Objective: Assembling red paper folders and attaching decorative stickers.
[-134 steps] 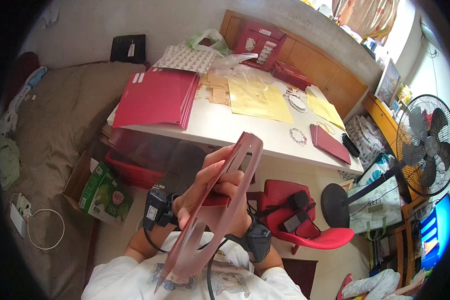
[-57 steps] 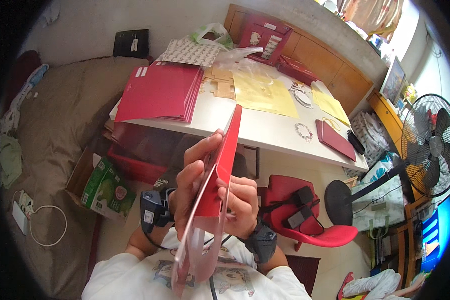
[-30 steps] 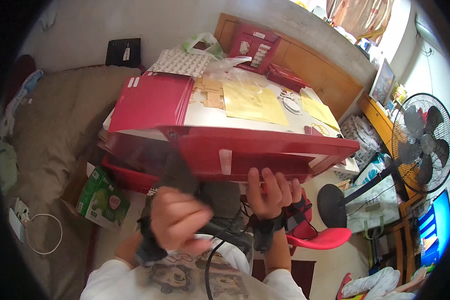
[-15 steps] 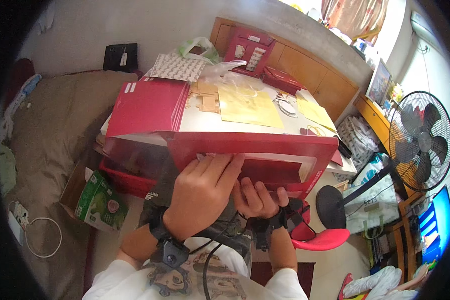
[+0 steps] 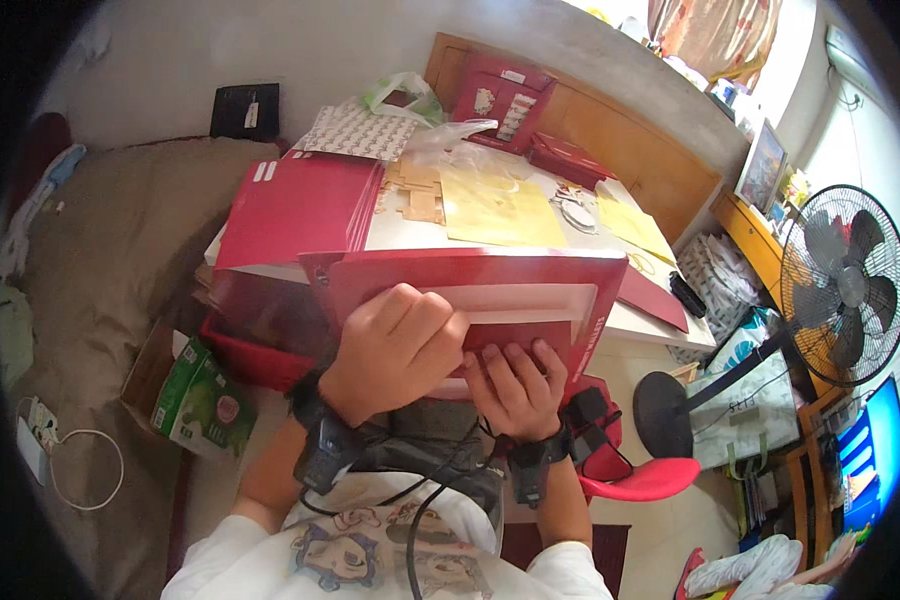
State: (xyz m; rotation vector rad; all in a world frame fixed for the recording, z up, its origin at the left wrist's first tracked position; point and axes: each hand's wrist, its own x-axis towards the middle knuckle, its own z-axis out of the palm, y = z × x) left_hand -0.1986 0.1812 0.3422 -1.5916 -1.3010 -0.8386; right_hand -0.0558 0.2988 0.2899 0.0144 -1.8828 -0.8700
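Note:
A red cardboard box panel [image 5: 410, 275] with a white-edged rectangular window stands tilted toward me at the near edge of the table. My left hand [image 5: 398, 345] is closed at the left end of the window, its fingers curled over the card and their tips hidden. To its right, my right hand [image 5: 518, 395] grips the lower part of the window, fingers bent over a dark red flap [image 5: 530, 335]. Both wrists wear black straps with small devices. A stack of flat red cardboard sheets [image 5: 300, 210] lies on the table to the left, behind the panel.
On the white table [image 5: 400, 237] lie yellow sheets [image 5: 500, 208], brown card pieces [image 5: 422, 205], plastic bags and a red box [image 5: 570, 160]. A standing fan [image 5: 850, 270] is at right, beside a red stool [image 5: 645, 478]. A bed and a green carton [image 5: 205, 400] are at left.
The panel has shifted left and tilted. My left hand has curled from straighter fingers into a fist shape; my right fingers have moved up onto the flap.

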